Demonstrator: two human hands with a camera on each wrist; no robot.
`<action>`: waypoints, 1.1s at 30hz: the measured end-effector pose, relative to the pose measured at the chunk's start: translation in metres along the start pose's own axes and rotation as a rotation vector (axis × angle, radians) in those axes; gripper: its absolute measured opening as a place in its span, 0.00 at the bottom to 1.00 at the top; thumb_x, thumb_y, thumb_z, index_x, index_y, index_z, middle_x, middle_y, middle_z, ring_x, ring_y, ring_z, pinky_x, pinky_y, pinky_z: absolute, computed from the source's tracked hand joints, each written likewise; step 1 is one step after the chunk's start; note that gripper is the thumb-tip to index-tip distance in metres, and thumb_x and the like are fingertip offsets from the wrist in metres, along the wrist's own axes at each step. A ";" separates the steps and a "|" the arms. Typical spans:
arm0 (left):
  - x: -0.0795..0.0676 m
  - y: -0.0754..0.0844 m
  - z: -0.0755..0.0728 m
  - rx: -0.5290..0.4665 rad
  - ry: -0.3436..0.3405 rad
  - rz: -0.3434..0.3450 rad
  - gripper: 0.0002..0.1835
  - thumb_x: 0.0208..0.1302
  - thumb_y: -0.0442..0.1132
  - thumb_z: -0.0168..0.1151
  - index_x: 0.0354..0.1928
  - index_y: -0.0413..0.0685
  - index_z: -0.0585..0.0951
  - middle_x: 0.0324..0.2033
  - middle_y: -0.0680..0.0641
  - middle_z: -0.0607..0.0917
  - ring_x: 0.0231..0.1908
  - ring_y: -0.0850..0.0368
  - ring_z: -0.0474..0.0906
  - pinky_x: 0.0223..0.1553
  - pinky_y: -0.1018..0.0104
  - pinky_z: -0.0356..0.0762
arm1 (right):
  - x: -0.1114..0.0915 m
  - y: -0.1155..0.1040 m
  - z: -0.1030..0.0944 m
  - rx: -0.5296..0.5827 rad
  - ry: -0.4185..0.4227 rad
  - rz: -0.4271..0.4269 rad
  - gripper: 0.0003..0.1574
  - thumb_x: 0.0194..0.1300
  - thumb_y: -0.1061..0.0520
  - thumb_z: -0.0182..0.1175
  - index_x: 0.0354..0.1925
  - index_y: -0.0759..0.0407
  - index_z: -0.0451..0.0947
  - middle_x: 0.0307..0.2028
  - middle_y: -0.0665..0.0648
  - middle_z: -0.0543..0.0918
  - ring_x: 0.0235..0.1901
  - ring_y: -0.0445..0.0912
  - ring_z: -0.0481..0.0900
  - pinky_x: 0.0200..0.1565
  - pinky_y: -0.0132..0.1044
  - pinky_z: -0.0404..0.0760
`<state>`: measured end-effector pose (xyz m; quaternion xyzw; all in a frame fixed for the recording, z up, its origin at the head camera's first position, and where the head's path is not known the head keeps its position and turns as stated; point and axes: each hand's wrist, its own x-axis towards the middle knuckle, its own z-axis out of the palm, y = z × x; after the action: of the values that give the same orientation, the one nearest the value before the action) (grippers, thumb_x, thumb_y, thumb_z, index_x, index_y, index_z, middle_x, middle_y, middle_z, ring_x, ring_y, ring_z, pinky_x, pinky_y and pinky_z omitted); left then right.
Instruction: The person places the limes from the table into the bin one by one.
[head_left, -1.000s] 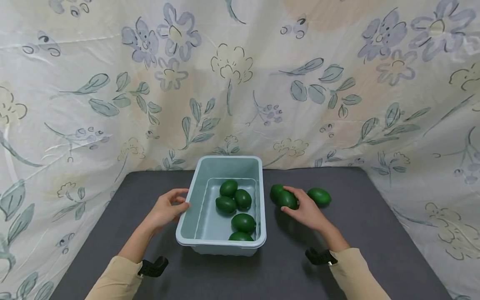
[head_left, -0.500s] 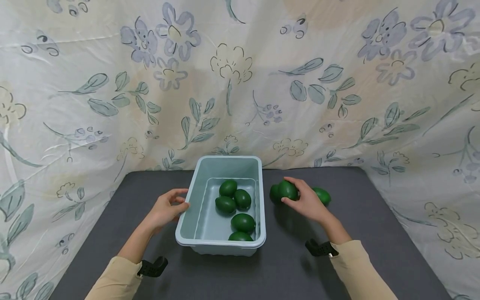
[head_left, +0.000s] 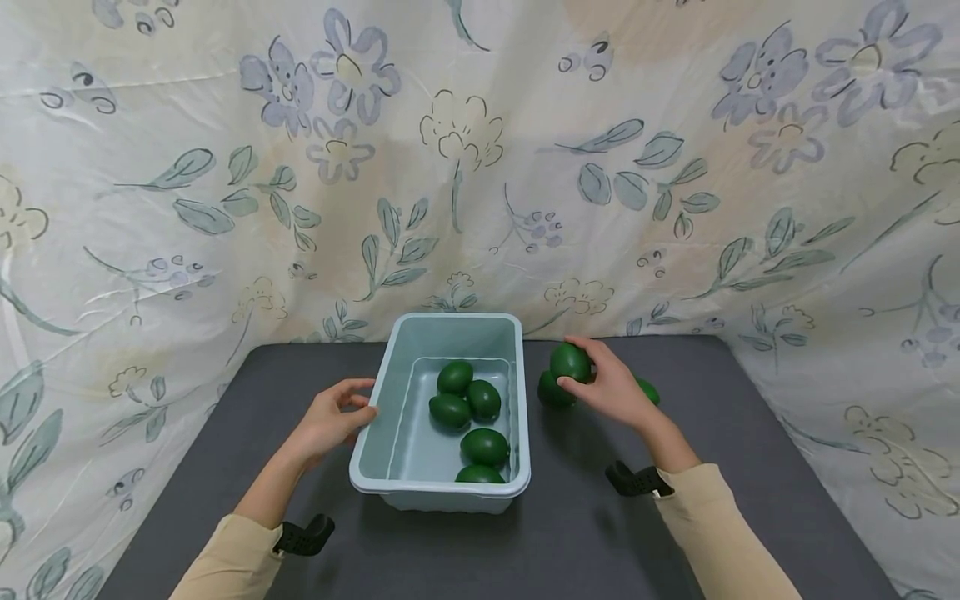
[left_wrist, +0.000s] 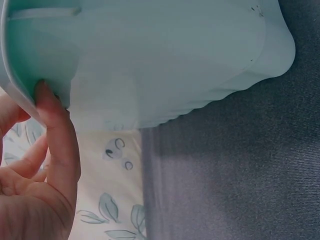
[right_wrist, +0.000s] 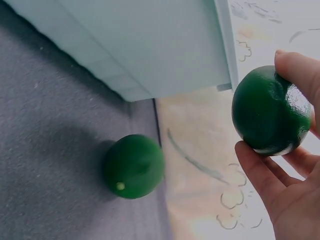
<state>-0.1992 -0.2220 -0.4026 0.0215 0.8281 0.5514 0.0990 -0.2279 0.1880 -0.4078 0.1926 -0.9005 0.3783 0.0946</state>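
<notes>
My right hand [head_left: 617,388] holds a glossy dark green avocado [head_left: 571,363] between thumb and fingertips. In the right wrist view this avocado [right_wrist: 270,111] is raised off the table, right of the pale blue-green plastic bin. Another avocado [head_left: 553,392] rests on the table just below it, its stem dot showing in the right wrist view. A third avocado [head_left: 648,390] is mostly hidden behind my right hand. With thumb and fingers, my left hand [head_left: 335,418] grips the left rim of the bin [head_left: 405,400]. Several avocados [head_left: 484,447] lie inside, mostly toward its right side.
The dark grey table [head_left: 435,558] extends around the bin. Behind it hangs a floral cloth [head_left: 465,208], which meets the table's back edge. Each wrist wears a black camera strap, the right strap [head_left: 637,481] close over the table.
My right hand has lifted one avocado up off the table, slightly away from me, above its neighbour. My left hand keeps its grip on the bin's rim.
</notes>
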 end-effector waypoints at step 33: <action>-0.001 0.003 0.000 0.005 0.005 -0.013 0.27 0.61 0.35 0.59 0.62 0.42 0.65 0.41 0.37 0.77 0.33 0.52 0.81 0.30 0.55 0.81 | 0.056 -0.058 0.009 0.070 -0.073 -0.120 0.40 0.58 0.53 0.63 0.65 0.59 0.60 0.58 0.60 0.68 0.48 0.51 0.73 0.41 0.43 0.79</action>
<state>-0.1983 -0.2210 -0.4000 0.0149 0.8299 0.5486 0.1002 -0.2545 0.1294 -0.3588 0.2630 -0.8765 0.3959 0.0772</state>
